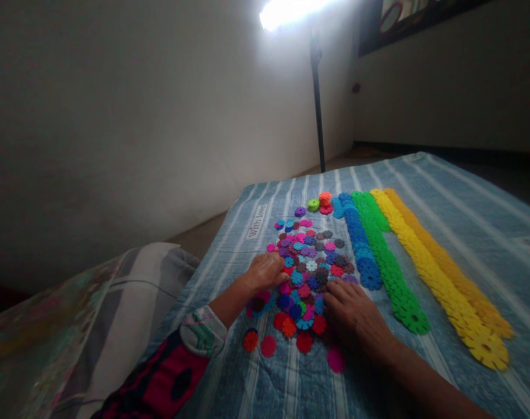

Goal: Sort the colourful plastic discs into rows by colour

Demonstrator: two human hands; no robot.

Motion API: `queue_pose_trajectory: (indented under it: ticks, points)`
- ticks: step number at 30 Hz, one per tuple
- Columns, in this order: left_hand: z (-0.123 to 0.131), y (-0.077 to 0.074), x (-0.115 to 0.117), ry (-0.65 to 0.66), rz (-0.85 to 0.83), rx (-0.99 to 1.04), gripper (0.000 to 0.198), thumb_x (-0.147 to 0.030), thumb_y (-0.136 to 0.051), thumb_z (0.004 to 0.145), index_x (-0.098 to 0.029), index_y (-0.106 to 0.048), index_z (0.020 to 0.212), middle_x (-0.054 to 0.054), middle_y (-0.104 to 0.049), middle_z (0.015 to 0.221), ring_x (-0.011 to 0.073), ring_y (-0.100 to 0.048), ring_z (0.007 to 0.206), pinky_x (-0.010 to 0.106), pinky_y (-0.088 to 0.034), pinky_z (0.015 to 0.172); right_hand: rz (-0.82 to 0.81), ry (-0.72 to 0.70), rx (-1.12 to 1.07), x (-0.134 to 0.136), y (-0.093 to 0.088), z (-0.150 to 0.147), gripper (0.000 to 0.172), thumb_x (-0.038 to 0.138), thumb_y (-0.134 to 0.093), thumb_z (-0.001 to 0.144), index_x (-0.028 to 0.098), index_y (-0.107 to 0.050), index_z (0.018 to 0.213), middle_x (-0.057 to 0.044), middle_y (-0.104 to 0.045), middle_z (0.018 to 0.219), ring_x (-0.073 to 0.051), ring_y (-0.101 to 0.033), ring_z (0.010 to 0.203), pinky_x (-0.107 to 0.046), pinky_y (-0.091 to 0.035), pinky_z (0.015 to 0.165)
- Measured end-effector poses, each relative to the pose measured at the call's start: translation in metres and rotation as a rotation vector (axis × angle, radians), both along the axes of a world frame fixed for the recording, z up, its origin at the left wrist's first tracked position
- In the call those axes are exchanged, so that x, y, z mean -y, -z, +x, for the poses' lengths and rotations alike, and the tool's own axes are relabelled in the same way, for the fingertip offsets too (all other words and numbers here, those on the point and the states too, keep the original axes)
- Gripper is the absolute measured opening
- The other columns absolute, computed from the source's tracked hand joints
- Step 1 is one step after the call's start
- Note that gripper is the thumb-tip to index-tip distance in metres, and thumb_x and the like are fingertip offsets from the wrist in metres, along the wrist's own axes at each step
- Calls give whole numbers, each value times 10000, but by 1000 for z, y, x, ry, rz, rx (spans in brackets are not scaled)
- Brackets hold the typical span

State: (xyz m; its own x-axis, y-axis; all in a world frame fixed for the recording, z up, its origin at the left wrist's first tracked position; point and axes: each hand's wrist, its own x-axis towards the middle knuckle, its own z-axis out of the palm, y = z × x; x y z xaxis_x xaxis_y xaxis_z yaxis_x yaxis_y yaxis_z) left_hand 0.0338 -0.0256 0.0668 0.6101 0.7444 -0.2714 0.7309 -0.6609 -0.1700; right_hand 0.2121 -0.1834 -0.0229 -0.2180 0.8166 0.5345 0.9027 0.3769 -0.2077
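Notched discs lie in a loose, mixed-colour heap between the hands. At the heap's nine o'clock, the left hand bends its fingers over the border pieces; at four, the right hand rests against others. Whether either pinches a disc, I cannot tell. They look like light, thin, stiff plastic, probably slippery where overlapped, best taken by the rim. From two to four o'clock, a blue row, green row, yellow row and orange row limit room; bare striped cloth opens at ten, its edge beyond.
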Motion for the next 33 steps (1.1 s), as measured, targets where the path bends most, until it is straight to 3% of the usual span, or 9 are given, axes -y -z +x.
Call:
queue_pose_trajectory:
  ticks: [6,14,23,28,33]
  points:
    - [3,5,-4,-63,-59,87,171,-313,-620,727,-202,-668,849,39,-689,878,206,-640,832,256,-429,649,-12,10,-11,1,-1,-1,70,125,-583,837,187,-610,848,-64,-623,917,-222,-530,894,-359,-386,817]
    - [10,-2,10,21,7,26,183,-237,-517,803,-166,-642,916,85,-682,959,215,-633,925,276,-469,789,23,9,16,1,0,0,98,100,-603,831,187,-628,868,-66,-641,956,-227,-535,912,-352,-375,823]
    - [19,-9,15,-8,-7,28,205,-193,-539,747,-141,-639,918,87,-698,901,225,-647,871,277,-474,738,19,1,11,1,-2,0,86,115,-617,824,194,-619,857,-54,-628,930,-225,-525,910,-350,-365,824]
    - [6,-12,7,-55,-27,60,209,-251,-568,746,-172,-665,913,52,-704,860,210,-649,823,268,-471,716,-18,11,6,1,0,0,71,130,-595,848,198,-613,856,-49,-619,924,-217,-519,900,-345,-359,820]
    - [-14,-16,8,10,-62,60,292,-197,-568,733,-206,-680,1003,41,-705,952,196,-641,902,261,-478,812,-8,1,10,0,0,1,78,127,-587,852,191,-625,876,-59,-634,950,-223,-524,926,-347,-358,830]
